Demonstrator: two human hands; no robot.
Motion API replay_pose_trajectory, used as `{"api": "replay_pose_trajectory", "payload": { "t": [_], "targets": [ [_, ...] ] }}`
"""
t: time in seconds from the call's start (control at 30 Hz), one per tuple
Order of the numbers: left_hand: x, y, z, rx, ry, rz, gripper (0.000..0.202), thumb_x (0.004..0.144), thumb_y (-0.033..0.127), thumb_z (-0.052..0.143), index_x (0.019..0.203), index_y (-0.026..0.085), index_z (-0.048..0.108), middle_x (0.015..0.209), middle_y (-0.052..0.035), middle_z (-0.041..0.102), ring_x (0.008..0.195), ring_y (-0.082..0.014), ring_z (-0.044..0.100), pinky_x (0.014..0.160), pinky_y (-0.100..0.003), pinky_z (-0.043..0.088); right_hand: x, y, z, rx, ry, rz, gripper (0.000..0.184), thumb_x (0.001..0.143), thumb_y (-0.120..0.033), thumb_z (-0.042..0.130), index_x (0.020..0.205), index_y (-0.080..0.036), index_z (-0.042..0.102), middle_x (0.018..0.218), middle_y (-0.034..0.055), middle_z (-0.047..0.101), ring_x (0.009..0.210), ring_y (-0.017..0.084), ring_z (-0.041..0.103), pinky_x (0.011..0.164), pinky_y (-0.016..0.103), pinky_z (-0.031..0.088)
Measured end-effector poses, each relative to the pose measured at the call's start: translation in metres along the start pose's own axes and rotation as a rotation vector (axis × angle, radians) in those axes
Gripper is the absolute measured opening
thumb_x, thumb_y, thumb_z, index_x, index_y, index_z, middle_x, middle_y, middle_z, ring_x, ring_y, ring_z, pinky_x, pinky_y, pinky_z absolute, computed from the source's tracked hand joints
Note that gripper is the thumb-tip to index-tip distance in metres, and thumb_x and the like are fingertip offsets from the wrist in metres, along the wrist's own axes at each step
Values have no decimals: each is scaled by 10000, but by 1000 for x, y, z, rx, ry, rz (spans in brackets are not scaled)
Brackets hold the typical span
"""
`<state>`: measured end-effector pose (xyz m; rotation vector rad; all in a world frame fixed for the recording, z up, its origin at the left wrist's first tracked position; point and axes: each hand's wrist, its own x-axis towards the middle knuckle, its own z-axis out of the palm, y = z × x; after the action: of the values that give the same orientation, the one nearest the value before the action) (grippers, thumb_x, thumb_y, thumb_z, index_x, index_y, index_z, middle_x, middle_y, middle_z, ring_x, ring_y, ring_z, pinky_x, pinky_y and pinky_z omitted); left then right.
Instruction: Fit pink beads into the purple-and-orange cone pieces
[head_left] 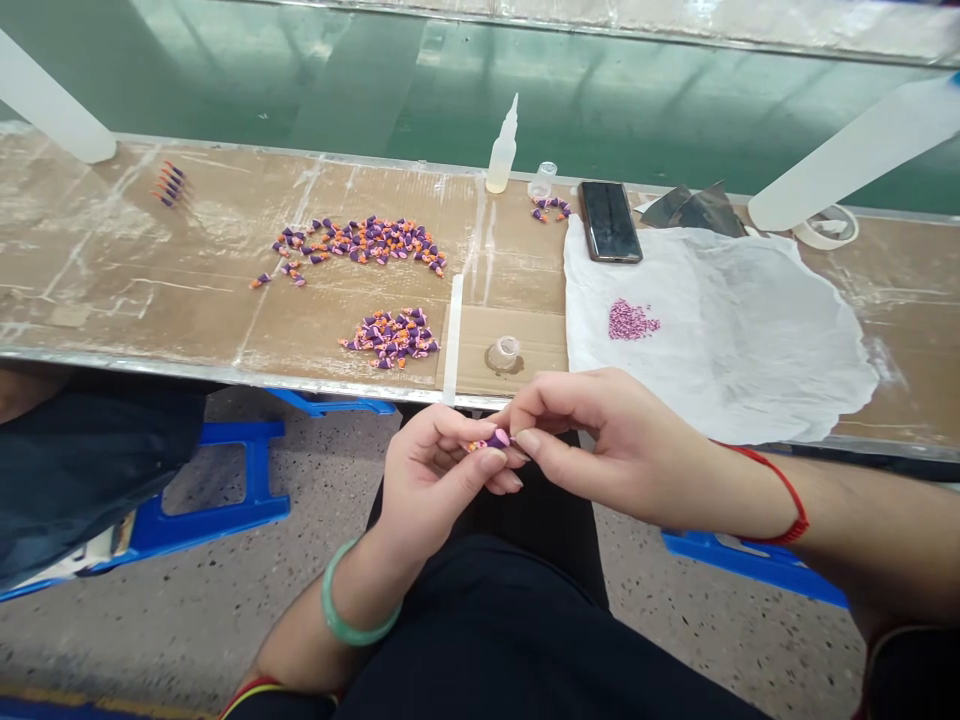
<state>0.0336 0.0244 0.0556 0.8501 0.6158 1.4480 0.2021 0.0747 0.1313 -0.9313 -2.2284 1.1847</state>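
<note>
pinching a piece in left hand and at its end with right hand, seemingly adjusting that, next needing steadiness

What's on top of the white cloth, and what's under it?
A small heap of pink pieces and the near end of the phone lie on the white cloth; anything beneath is covered.

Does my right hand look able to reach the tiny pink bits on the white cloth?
Probably yes: nothing covers the tiny pink bits, though your right hand is busy at a small purple piece.
</note>
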Motion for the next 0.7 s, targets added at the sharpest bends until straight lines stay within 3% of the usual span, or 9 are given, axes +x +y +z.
{"api": "replay_pose_trajectory", "payload": {
  "t": [0.47,0.7],
  "targets": [
    [-2,-1,7,25,88,4,201,809,283,869,810,162,708,723,-4,794,558,-145,754,513,-163,630,-3,-3,4,-153,65,-86,148,909,-109,518,810,-197,583,700,-31,698,576,80,612,525,170,432],
    [-3,-4,7,23,76,97,79,836,198,839,868,192,766,750,9,797,580,-123,753,535,-154,628,-4,-6,6,-181,68,-138,170,936,-85,498,834,-198,572,716,-33,704,578,80,630,520,174,426]
  ]
}}
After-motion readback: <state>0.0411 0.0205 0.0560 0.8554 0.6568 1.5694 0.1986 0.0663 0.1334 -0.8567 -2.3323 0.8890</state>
